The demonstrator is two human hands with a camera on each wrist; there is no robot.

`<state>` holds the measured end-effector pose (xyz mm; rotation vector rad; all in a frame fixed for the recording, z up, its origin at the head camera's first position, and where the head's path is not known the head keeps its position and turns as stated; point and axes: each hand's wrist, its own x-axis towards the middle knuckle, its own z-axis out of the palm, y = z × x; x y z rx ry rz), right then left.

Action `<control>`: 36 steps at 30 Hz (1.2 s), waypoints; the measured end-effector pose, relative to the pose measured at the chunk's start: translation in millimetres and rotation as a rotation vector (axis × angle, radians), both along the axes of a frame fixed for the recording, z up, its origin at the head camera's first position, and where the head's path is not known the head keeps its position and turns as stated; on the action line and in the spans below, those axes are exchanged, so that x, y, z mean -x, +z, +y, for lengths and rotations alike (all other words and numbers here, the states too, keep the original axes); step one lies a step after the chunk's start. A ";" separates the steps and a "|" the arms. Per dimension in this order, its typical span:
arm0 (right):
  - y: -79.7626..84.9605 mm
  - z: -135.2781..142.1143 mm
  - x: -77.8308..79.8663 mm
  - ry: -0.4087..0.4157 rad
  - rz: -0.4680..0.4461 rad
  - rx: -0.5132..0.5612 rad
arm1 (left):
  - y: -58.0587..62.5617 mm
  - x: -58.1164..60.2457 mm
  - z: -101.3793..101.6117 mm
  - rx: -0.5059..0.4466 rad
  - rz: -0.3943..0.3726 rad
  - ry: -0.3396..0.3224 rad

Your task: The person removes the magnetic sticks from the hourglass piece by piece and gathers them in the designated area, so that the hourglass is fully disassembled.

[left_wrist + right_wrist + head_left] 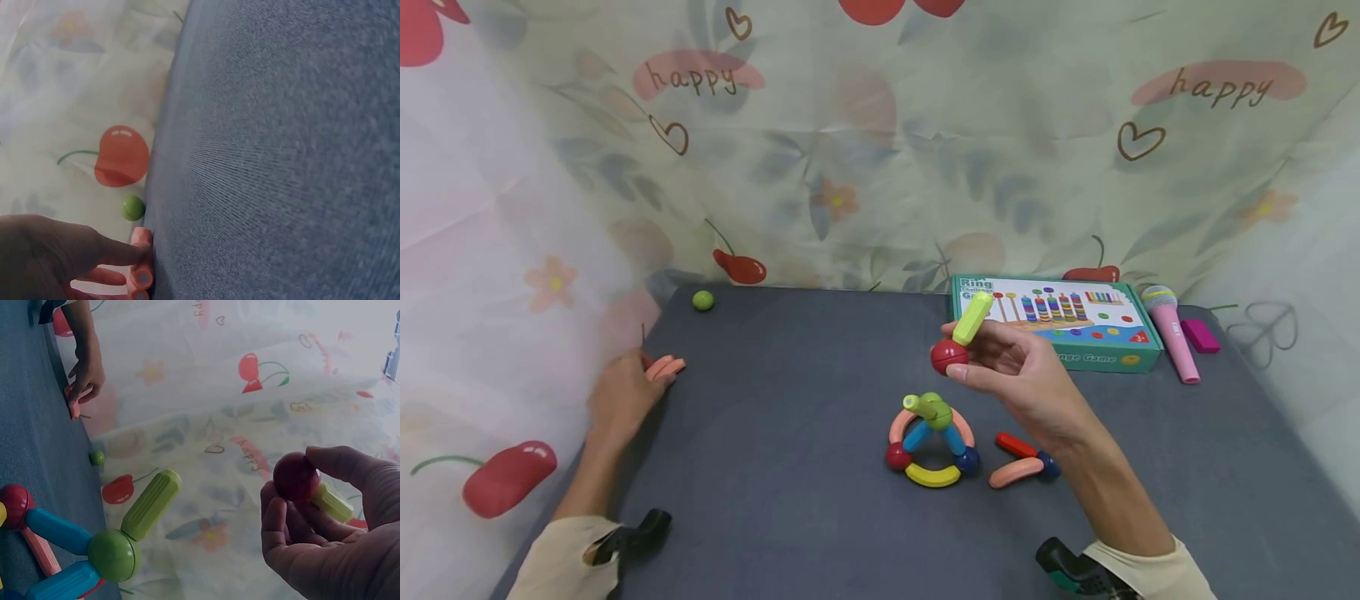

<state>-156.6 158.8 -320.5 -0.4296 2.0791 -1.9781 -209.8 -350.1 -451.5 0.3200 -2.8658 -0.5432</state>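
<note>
My right hand (pixel 1030 375) pinches a red ball (pixel 950 357) between thumb and fingers, with a lime-green ridged stick (pixel 973 318) attached to it. Below and left of that hand stands a magnetic building-toy frame: salmon curved sticks and a yellow curved stick (pixel 933 476) form a ring with a red ball (pixel 898 456) and a dark blue ball (pixel 967 461). Blue sticks (pixel 59 531) rise to a green ball (pixel 114 555), from which another lime stick (pixel 152 505) sticks out. At the table's left edge my left hand (pixel 623 398) holds salmon curved sticks (pixel 141 275).
A red stick (pixel 1017 445), a salmon curved stick (pixel 1017 473) and a blue ball (pixel 1049 465) lie near my right forearm. A green ball (pixel 703 300) sits at the back left corner. Behind are a game box (pixel 1112 360), a pink microphone (pixel 1175 333) and a magenta block (pixel 1200 336).
</note>
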 end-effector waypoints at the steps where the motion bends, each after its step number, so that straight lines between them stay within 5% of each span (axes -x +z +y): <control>1: -0.3 0.2 -0.1 0.002 -0.001 0.001 | 0.6 0.0 -0.1 0.004 -0.011 0.005; 8: -0.7 2.2 -1.1 -0.001 -0.018 0.006 | 9.1 -2.3 9.6 0.028 -0.026 -0.009; 14: 0.0 3.1 -1.2 -0.008 -0.024 0.008 | 23.2 1.6 47.9 0.036 0.199 -0.107; 21: -2.9 0.3 -2.7 -0.026 -0.008 -0.062 | 63.7 -1.0 130.8 -0.168 0.290 -0.368; 26: -4.9 -0.3 -3.8 0.025 0.091 -0.190 | 98.1 -22.3 196.2 -0.200 0.452 -0.711; 30: -5.0 -0.7 -3.8 0.090 0.211 -0.306 | 116.3 -42.5 232.3 -0.099 0.550 -0.970; 33: -4.3 -2.2 -4.1 0.129 0.281 -0.345 | 119.6 -53.3 246.7 -0.006 0.608 -1.008; 36: -2.7 -5.5 -4.8 0.146 0.315 -0.363 | 115.9 -59.3 250.9 0.047 0.654 -0.951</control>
